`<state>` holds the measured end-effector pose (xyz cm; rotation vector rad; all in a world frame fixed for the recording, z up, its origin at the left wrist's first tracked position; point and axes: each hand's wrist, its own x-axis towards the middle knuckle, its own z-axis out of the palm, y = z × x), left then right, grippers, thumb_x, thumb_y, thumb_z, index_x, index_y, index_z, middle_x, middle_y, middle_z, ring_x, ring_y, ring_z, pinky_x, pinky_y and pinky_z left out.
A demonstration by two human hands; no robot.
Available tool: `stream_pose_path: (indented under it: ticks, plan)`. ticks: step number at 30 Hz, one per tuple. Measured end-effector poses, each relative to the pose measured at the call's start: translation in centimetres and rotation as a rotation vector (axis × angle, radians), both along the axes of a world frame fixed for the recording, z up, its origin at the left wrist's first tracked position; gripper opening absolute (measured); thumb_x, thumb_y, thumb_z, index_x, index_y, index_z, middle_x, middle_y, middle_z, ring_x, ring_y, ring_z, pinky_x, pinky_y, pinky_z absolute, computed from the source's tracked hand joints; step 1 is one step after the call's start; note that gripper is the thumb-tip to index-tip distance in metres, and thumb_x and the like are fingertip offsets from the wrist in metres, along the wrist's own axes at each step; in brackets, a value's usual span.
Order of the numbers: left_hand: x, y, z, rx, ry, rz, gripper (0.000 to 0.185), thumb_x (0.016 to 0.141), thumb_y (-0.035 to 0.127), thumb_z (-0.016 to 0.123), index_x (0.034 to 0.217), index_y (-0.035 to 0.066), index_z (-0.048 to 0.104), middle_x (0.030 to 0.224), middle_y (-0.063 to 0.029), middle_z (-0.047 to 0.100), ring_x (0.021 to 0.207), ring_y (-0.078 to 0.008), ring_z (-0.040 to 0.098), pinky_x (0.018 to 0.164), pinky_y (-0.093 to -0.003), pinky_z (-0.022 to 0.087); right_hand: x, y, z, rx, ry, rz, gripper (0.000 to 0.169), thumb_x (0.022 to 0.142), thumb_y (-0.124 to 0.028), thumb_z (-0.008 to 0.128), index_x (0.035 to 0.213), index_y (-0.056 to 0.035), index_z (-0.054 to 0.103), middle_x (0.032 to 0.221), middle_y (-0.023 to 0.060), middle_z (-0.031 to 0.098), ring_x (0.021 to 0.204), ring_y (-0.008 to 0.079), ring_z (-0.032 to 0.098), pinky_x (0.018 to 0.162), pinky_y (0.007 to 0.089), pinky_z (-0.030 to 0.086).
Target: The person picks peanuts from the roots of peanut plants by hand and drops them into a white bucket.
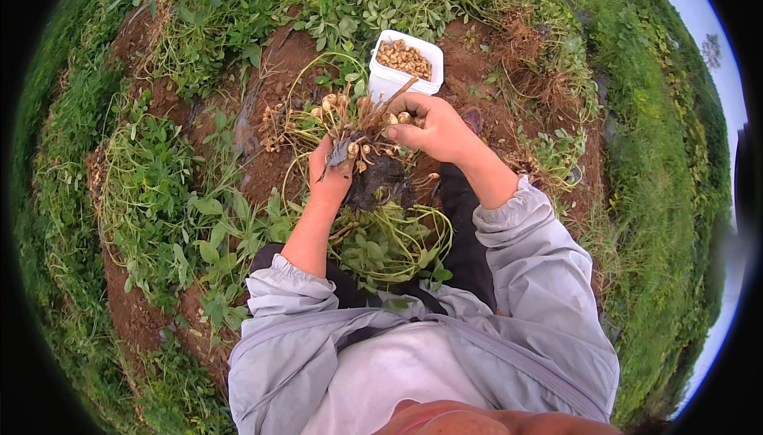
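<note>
My left hand point(331, 174) grips a peanut plant's root clump point(362, 122), with peanut pods and a torn piece of dark plastic film point(343, 151) hanging about it. At the right side of the same clump, my right hand point(426, 125) has its fingers closed around several peanut pods point(405, 118). The plant's green stems and leaves point(387, 244) lie across my lap. Just beyond my hands stands a white plastic bucket point(387, 80) holding many loose pods.
More peanut pods on pulled plants point(274, 128) lie left of my hands. Uprooted plants with dry roots point(539, 77) rest at the right on reddish soil point(471, 71). Leafy green plants point(149, 178) border the left side, and dark plastic film point(247, 116) shows in the soil.
</note>
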<state>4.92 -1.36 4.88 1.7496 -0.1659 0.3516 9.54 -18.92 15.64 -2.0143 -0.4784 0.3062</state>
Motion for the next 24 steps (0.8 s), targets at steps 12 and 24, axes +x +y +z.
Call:
stream_pose_path:
  ticks: [12, 24]
  plan:
    - [0.9, -0.7, -1.0, 0.021, 0.184, -0.028, 0.031, 0.078, -0.002, 0.047, 0.109, -0.002, 0.052, 0.088, -0.0178, 0.063, 0.078, -0.0288, 0.062, 0.067, -0.0327, 0.046, 2.2, -2.3, -6.4, 0.578, 0.184, -0.412, 0.017, 0.074, -0.013, 0.067, 0.079, -0.003, 0.054, 0.061, -0.0035, 0.048, 0.048, 0.0041, 0.04, 0.043, 0.0205, 0.03]
    - [2.6, 1.0, -0.3, 0.088, 0.344, 0.005, 0.031, 0.081, 0.0, 0.048, 0.111, -0.004, 0.054, 0.091, -0.0162, 0.063, 0.085, -0.0247, 0.06, 0.072, -0.0307, 0.046, 1.1, -4.1, -8.6, 0.825, 0.641, -0.015, 0.026, 0.074, -0.02, 0.069, 0.083, -0.001, 0.054, 0.057, -0.0002, 0.046, 0.038, 0.0078, 0.038, 0.034, 0.0215, 0.029]
